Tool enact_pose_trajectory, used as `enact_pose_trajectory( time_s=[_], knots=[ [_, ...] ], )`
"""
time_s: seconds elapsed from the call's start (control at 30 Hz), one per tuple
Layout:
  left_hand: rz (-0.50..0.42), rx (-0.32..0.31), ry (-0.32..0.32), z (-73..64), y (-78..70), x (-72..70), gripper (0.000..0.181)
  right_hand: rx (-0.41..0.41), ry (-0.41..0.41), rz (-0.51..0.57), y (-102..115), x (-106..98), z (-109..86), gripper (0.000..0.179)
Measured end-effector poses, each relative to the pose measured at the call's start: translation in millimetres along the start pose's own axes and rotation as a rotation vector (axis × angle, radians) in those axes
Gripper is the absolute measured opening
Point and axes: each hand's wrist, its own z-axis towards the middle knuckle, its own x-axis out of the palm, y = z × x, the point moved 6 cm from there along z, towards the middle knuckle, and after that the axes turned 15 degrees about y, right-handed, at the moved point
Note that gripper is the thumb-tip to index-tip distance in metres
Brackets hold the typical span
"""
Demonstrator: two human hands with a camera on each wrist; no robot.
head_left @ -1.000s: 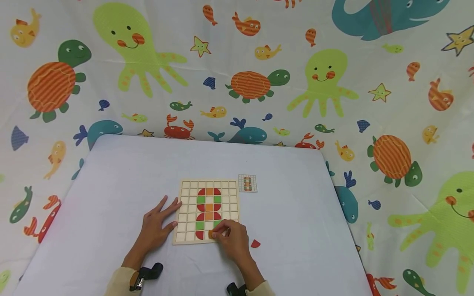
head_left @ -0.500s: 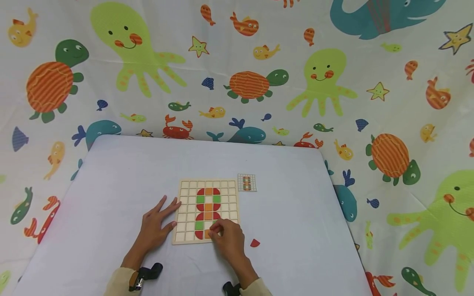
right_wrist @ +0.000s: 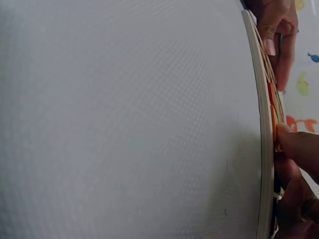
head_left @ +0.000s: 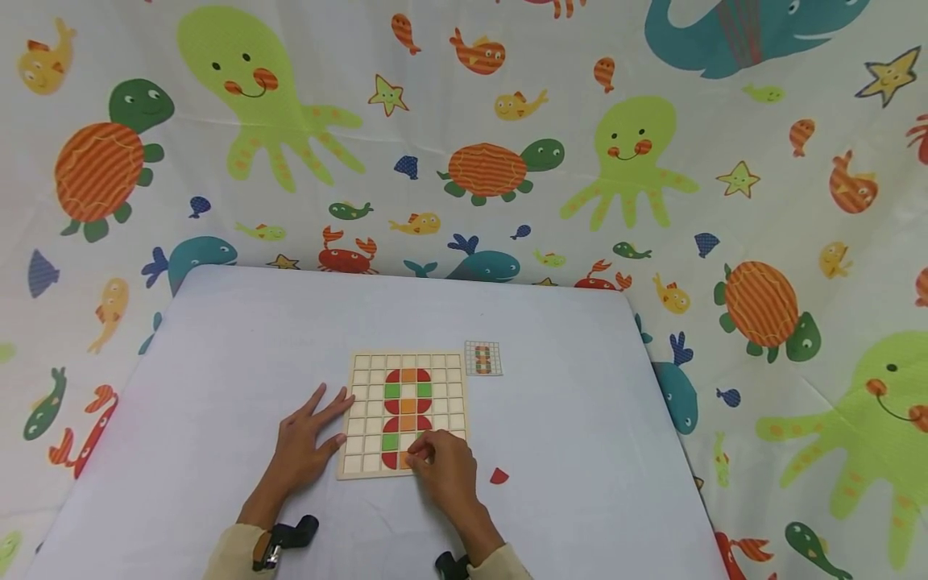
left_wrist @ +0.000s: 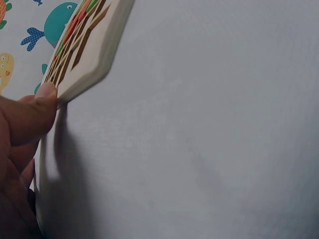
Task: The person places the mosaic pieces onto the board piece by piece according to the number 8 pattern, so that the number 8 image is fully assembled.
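Observation:
A wooden grid board point(head_left: 366, 379) lies on the white table, with red quarter-round, orange and green square tiles set in its middle columns. My left hand point(head_left: 306, 443) has its fingers spread and touches the board's left edge; the left wrist view shows the thumb point(left_wrist: 47, 94) against a corner. Over the bottom row, my right hand point(head_left: 448, 467) has thumb and fingers curled at an orange square tile point(head_left: 403, 459), pinching it in its cell beside a red quarter-round. In the right wrist view the thumb rests on this orange tile point(right_wrist: 274, 122). The right fingers hide the neighbouring cells.
One loose red quarter-round tile point(head_left: 499, 476) lies on the table right of the right hand. A small pattern card point(head_left: 483, 358) sits by the board's upper right corner. Behind the table point(head_left: 580, 387) hangs a cloth printed with sea animals point(head_left: 489, 169).
My right hand has shifted slightly left, and the orange tile has gone from tilted between the fingers to flat in the bottom row. The left hand stays at the board's edge.

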Motion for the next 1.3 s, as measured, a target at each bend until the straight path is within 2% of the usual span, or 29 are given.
enact_pose_trajectory(
  time_s=[0.13, 0.3, 0.4, 0.53, 0.73, 0.87, 0.97, 1.07, 1.17, 1.3],
  knots=[
    [0.001, -0.004, -0.003, -0.2, 0.8, -0.1, 0.068, -0.011, -0.012, -0.001, 1, 0, 0.2, 0.015],
    [-0.001, 0.006, -0.015, -0.4, 0.9, 1.0, 0.067, -0.051, -0.006, 0.048, -3, -5, -3.1, 0.013],
    [0.005, 0.019, -0.03, -1.1, 0.0, 1.5, 0.066, -0.098, -0.008, 0.082, -10, -13, -6.6, 0.014],
    [0.008, 0.024, -0.037, -0.9, 0.3, 1.7, 0.066, -0.113, -0.011, 0.132, -26, -29, -13.4, 0.017],
    [0.004, 0.019, -0.021, -0.6, -0.5, -0.1, 0.067, -0.037, -0.054, 0.167, -60, -53, -31.5, 0.024],
    [0.003, 0.012, -0.016, -0.3, -0.7, -0.8, 0.068, -0.009, -0.094, 0.174, -79, -66, -44.6, 0.024],
    [0.013, 0.019, -0.021, 0.0, -0.7, -0.4, 0.068, 0.043, -0.129, 0.173, -90, -74, -54.3, 0.024],
    [0.016, 0.026, -0.028, 0.2, -0.1, 0.3, 0.068, 0.128, -0.159, 0.116, -99, -80, -63.6, 0.026],
    [0.019, 0.028, -0.032, 0.1, 0.2, 0.6, 0.067, 0.207, -0.15, 0.012, -104, -83, -69.9, 0.031],
    [0.014, 0.028, -0.033, 0.2, 0.6, 0.5, 0.067, 0.246, -0.123, -0.067, -107, -82, -73.1, 0.033]
  ],
)
